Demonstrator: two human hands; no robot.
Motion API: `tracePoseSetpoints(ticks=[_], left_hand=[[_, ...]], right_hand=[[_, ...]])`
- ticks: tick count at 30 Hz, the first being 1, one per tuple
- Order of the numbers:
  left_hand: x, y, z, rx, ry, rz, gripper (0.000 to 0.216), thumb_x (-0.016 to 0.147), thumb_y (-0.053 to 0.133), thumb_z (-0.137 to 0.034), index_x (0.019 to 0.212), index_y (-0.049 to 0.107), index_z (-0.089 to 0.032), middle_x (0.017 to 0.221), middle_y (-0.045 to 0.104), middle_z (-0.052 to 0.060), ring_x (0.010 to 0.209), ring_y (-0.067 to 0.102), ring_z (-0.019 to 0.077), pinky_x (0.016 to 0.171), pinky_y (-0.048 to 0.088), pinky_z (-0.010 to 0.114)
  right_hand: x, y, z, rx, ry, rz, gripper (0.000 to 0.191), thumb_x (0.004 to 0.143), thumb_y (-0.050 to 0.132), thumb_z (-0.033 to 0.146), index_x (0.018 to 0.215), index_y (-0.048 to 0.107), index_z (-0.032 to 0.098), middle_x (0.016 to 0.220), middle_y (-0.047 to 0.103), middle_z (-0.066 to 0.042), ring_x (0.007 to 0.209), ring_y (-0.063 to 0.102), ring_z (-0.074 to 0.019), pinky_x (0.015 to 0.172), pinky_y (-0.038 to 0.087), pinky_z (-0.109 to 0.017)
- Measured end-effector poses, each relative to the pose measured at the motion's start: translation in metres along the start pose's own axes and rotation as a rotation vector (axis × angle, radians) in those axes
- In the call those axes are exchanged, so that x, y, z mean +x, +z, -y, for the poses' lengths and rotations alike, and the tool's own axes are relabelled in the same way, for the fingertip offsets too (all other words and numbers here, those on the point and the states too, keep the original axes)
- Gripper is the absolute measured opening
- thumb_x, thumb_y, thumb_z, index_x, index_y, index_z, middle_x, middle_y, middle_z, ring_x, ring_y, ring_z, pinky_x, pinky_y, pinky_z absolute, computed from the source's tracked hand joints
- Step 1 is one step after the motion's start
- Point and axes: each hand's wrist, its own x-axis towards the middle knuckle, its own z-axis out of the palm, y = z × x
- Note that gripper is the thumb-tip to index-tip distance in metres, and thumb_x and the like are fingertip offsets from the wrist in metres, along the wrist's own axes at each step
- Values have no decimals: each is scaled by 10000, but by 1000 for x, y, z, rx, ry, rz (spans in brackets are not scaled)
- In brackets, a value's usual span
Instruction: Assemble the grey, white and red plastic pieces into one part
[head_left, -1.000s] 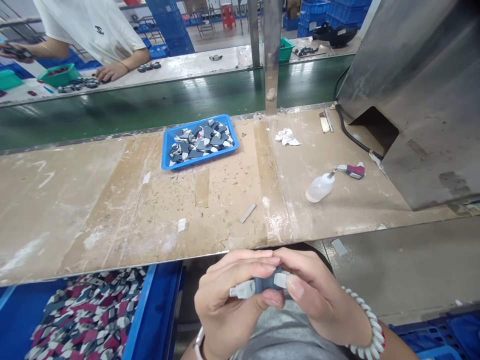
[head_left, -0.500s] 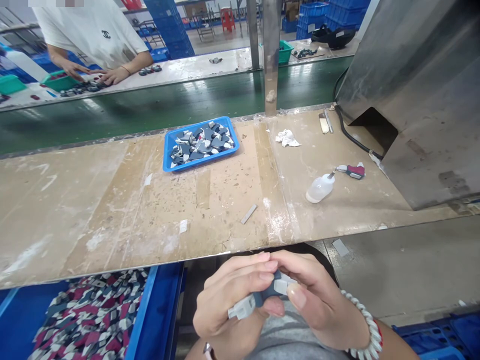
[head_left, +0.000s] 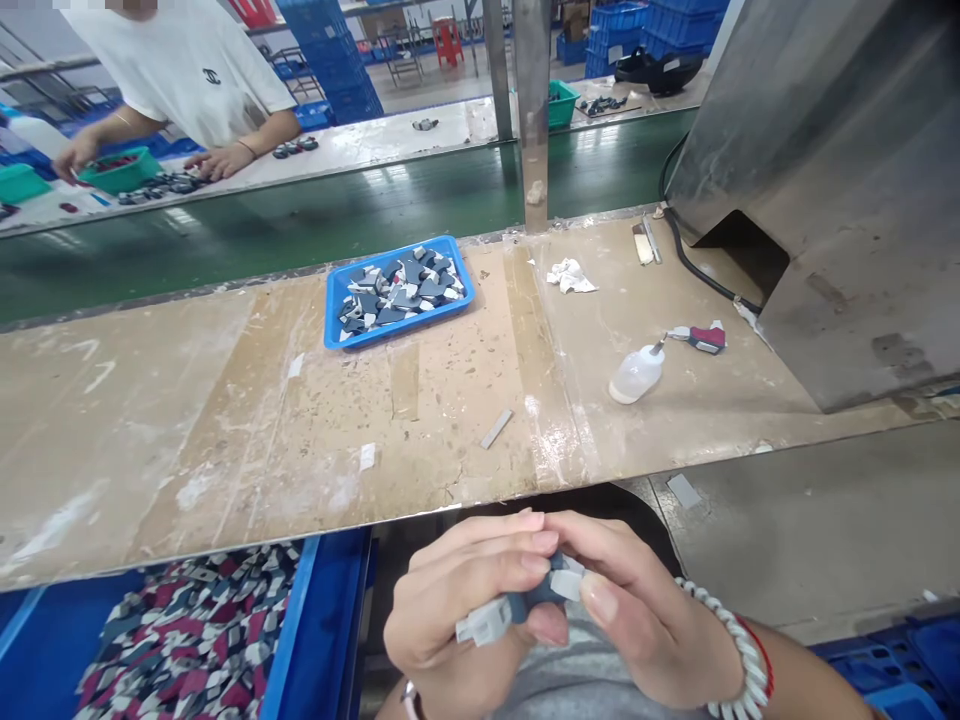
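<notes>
Between my two hands, just beyond the table's near edge, is a small grey-and-dark-blue plastic part (head_left: 486, 622). My left hand (head_left: 457, 600) wraps round its body, with the light grey end sticking out below the fingers. At the other end, the thumb and fingers of my right hand (head_left: 637, 600) are closed on a pale grey piece. My fingers cover much of the part's middle, and the fingertips of both hands meet over it.
On the table (head_left: 225, 430) lie a blue tray (head_left: 330, 335) of similar parts, a grey strip (head_left: 496, 428), a squeeze bottle (head_left: 636, 375), a maroon-and-grey part (head_left: 706, 338) and crumpled tissue (head_left: 571, 275). A blue bin (head_left: 315, 620) of parts sits below left. A metal housing (head_left: 862, 250) stands right. Across, a co-worker handles parts.
My hands keep their hold, and the part's pale piece has turned slightly. The co-worker's one hand has moved left, past the green basket. The view has shifted a little.
</notes>
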Motion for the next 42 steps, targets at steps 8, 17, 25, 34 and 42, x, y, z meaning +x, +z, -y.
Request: tracePoseSetpoints(ticks=[8, 17, 25, 34, 42], left_hand=[[2, -3, -2, 42, 4, 69, 256, 816, 828, -299, 1032, 750, -188, 961, 805, 31, 836, 776, 213, 788, 677, 345], [-4, 4, -9, 75, 43, -26, 310, 833, 814, -250, 1119, 729, -169, 1101, 783, 4, 917, 771, 196, 822, 681, 291], [-2, 12, -19, -58, -136, -18, 232, 832, 802, -352, 993, 741, -198, 1015, 802, -19, 825, 785, 184, 762, 687, 256], [-6, 7, -10, -121, -201, 56, 275, 804, 829, -338, 1045, 749, -232, 979, 804, -16, 843, 787, 210, 760, 688, 275], [4, 9, -5, -133, -243, 55, 320, 782, 832, -379, 1066, 759, -250, 994, 805, 1, 883, 780, 199, 806, 666, 262]], right_hand=[[7, -16, 0, -91, -18, 126, 259, 1018, 442, 377, 1028, 584, 160, 819, 560, -37, 737, 529, -173, 712, 478, -293], [4, -5, 6, -168, -9, -27, 296, 1010, 491, 431, 824, 467, 203, 666, 432, 30, 573, 397, -115, 549, 344, -243], [-8, -13, 10, -5, 119, 78, 276, 1021, 440, 399, 850, 491, 188, 640, 548, -4, 533, 557, -129, 488, 420, -219], [-8, -13, 13, 19, 223, 56, 293, 1007, 451, 395, 804, 476, 185, 655, 519, 9, 554, 488, -111, 508, 390, -217], [1, -14, 17, 66, 305, 14, 454, 961, 532, 578, 748, 451, 185, 676, 423, 20, 604, 387, -117, 543, 310, -264]])
